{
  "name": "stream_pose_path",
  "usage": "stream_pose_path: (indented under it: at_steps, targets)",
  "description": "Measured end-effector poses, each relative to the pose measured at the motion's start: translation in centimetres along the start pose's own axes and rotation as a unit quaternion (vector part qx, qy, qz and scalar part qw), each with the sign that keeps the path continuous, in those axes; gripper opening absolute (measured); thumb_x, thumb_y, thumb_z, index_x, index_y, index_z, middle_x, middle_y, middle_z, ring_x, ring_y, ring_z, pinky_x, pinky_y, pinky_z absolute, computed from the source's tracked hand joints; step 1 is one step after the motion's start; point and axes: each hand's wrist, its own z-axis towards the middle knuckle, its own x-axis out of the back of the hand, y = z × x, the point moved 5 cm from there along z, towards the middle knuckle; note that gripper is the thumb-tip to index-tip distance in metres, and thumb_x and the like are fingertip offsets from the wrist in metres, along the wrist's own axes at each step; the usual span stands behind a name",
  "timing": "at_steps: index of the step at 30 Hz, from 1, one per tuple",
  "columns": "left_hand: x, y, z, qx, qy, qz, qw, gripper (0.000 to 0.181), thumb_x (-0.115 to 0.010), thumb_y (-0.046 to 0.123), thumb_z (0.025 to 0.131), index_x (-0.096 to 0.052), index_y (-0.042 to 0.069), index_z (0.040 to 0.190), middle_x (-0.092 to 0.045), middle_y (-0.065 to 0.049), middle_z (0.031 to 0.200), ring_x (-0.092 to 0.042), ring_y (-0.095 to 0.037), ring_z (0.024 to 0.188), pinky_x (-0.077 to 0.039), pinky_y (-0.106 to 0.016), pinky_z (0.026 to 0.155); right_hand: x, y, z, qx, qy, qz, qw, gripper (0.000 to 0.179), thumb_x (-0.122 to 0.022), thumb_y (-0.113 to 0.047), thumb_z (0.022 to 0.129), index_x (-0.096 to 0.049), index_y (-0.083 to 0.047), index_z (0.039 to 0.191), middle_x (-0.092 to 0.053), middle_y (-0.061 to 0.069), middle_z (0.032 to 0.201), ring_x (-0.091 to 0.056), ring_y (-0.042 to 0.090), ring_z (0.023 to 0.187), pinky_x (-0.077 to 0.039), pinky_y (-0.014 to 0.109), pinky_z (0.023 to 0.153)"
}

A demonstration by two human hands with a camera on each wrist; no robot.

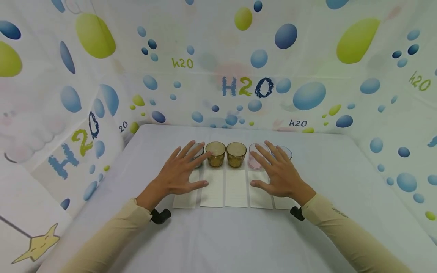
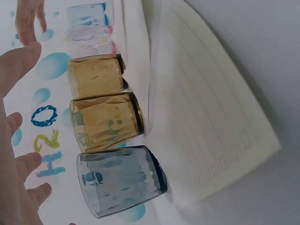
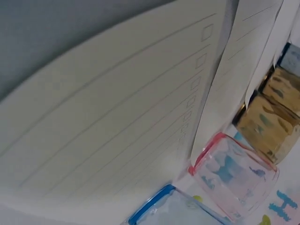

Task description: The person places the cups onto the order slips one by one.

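Note:
Both hands hover with fingers spread over a row of glass tumblers and paper slips. My left hand [image 1: 179,172] overlaps the grey-blue glass [image 2: 123,180] at the left end and holds nothing. Beside it stand two amber glasses [image 1: 216,154], [image 1: 236,154]. My right hand [image 1: 281,172] is also bare, its fingers partly covering the pink glass [image 3: 234,173] and the blue-tinted glass [image 3: 176,211] at the right end. In front of the glasses lie several lined paper slips [image 1: 236,189] side by side, the outer ones partly hidden beneath the hands.
A white cloth covers the table [image 1: 232,242]. Behind and at both sides hang white curtains [image 1: 211,41] printed with blue and green drops and H2O lettering. Dark wrist cameras [image 1: 160,216] sit under both wrists.

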Motion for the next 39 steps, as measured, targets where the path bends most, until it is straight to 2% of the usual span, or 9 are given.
stream_pose_path:
  at_steps: [7,18,28,33,39]
  targets:
    - [-0.3,-0.3,-0.1,0.031,0.004,-0.034,0.9990,0.094,-0.055,0.075,0.087,-0.024,0.029,0.162,-0.018,-0.005,0.170,-0.014,-0.035,0.156,-0.023,-0.068,0.116,-0.2,-0.5,0.7,-0.012,0.009,0.067,0.9977,0.090,-0.042,-0.076,0.094,-0.041,-0.010,0.155,-0.035,0.012,0.163,-0.024,0.040,0.151,-0.026,0.065,0.116]
    - [-1.2,-1.2,0.5,0.061,0.013,-0.064,0.9960,0.095,-0.056,0.072,0.087,-0.019,0.029,0.163,-0.018,-0.007,0.169,-0.016,-0.036,0.155,-0.027,-0.064,0.117,-0.8,-1.0,2.7,-0.024,0.000,0.084,0.9962,0.096,-0.038,-0.080,0.092,-0.037,-0.008,0.156,-0.029,0.008,0.166,-0.020,0.034,0.154,-0.025,0.060,0.119]
    - [-1.0,-1.9,0.8,0.075,0.019,-0.099,0.9921,0.096,-0.059,0.068,0.088,-0.016,0.028,0.164,-0.016,-0.008,0.170,-0.012,-0.034,0.156,-0.017,-0.055,0.124,-1.0,-2.0,4.0,-0.031,-0.011,0.114,0.9930,0.093,-0.052,-0.072,0.092,-0.033,-0.011,0.159,-0.030,0.010,0.165,-0.020,0.037,0.153,-0.023,0.062,0.119]
    - [-1.1,-2.6,1.3,0.084,0.023,-0.115,0.9895,0.095,-0.060,0.066,0.088,-0.017,0.028,0.164,-0.016,-0.008,0.170,-0.014,-0.037,0.155,-0.020,-0.060,0.122,-1.5,-2.5,4.7,-0.027,-0.013,0.109,0.9936,0.096,-0.042,-0.079,0.092,-0.033,-0.011,0.158,-0.031,0.009,0.165,-0.021,0.037,0.153,-0.024,0.061,0.120]
    - [-1.2,-3.1,1.3,0.110,0.015,-0.163,0.9805,0.093,-0.056,0.069,0.090,-0.013,0.033,0.164,-0.013,-0.005,0.171,-0.013,-0.038,0.155,-0.023,-0.069,0.116,-2.0,-3.0,5.6,-0.025,-0.014,0.106,0.9940,0.099,-0.037,-0.082,0.091,-0.035,-0.008,0.157,-0.033,0.012,0.163,-0.024,0.038,0.152,-0.026,0.060,0.120]
